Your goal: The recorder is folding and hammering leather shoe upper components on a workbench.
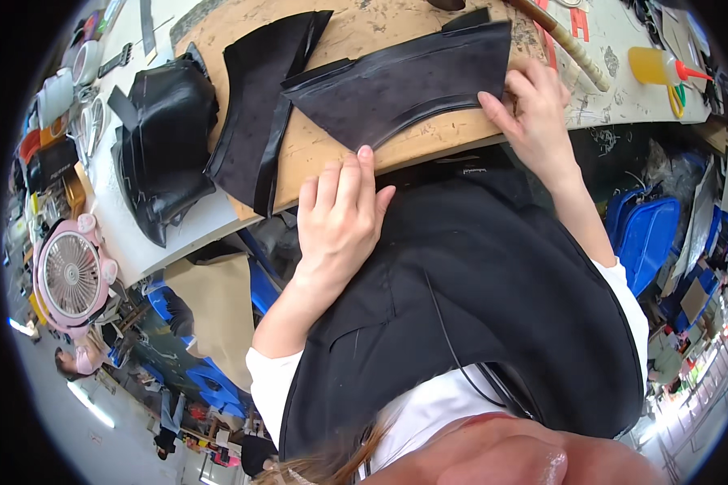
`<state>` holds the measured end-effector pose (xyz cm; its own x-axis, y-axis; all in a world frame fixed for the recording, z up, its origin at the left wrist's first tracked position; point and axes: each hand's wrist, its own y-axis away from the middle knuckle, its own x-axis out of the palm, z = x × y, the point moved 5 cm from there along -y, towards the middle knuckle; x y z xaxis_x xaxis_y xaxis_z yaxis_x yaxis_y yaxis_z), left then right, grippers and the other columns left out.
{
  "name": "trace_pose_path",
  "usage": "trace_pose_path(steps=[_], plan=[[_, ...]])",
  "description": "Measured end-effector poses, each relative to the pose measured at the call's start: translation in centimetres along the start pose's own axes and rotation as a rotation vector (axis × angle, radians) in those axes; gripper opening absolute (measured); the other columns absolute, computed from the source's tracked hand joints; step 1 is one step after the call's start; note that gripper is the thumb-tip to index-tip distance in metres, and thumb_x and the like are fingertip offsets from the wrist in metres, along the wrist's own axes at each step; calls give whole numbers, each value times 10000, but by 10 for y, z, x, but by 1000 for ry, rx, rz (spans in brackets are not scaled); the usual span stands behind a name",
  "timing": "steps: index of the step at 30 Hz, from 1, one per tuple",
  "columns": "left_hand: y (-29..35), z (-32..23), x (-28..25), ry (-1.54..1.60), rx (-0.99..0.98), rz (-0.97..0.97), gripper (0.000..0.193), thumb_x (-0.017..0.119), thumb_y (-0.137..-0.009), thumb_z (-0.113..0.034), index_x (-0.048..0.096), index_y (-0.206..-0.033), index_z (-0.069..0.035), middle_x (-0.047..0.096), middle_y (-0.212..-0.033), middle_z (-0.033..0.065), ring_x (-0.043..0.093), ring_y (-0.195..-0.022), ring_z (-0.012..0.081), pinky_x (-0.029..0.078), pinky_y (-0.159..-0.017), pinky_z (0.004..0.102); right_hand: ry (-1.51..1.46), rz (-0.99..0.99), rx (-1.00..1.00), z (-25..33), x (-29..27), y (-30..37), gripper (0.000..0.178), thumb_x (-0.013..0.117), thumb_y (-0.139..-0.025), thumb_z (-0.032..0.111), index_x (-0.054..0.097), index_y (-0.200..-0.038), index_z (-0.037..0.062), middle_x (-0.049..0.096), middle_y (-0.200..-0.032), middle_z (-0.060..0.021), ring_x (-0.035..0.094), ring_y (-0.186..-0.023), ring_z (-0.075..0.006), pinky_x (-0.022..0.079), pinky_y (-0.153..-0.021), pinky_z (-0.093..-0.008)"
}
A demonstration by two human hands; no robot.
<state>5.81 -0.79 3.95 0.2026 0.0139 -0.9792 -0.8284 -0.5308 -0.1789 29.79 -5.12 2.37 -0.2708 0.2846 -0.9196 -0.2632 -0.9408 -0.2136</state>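
Observation:
A curved black leather piece point(412, 81) with folded edges lies dull side up on the tan work board point(307, 174). My right hand point(538, 117) is at its right end, thumb on the corner and fingers curled along the edge. My left hand point(340, 210) lies flat at the board's front edge with its fingers stretched out, one fingertip touching the piece's lower left corner. A second black leather piece point(251, 109) sits just to the left, partly under the first one's tip. Farther left is a pile of shiny black leather pieces point(166, 133).
A wooden-handled tool point(574, 52) lies at the back right, near a bottle of yellow liquid point(653, 66) with a red nozzle. A pink fan point(71, 275) stands left of the table. Blue plastic bins point(647, 234) are below on the right. Tape rolls point(86, 63) sit far left.

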Motion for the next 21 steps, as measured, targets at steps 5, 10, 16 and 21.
trace_pose_path(steps=[5,10,16,21], plan=[[-14,32,-16,356,-146,-60,296,698,-846,-168,672,-1104,-24,614,-1036,131,578,-930,292,440,-826,376,-491,-410,-118,15,-86,-26,134,720,-783,60,608,-798,-12,664,-890,-120,625,-796,-220,493,-708,-292],[-13,75,-44,730,-385,-493,307,544,-984,-167,606,-1218,21,639,-1023,140,615,-901,220,483,-799,304,-65,-69,-530,115,-87,-30,117,696,-728,37,594,-785,37,649,-972,-92,620,-865,-204,494,-775,-302],[-37,58,-30,480,-204,-287,285,712,-827,-109,652,-1075,17,632,-1067,168,612,-964,343,502,-838,377,-329,415,-532,126,14,-14,279,767,-730,253,623,-878,66,620,-907,-55,624,-888,-249,503,-774,-362],[-48,33,3,271,14,-208,415,771,-732,-213,629,-1079,-35,596,-1062,106,557,-1039,292,458,-883,390,-199,210,-540,56,-6,-56,323,771,-732,202,650,-1004,75,613,-1066,-89,573,-1010,-317,462,-896,-404]])
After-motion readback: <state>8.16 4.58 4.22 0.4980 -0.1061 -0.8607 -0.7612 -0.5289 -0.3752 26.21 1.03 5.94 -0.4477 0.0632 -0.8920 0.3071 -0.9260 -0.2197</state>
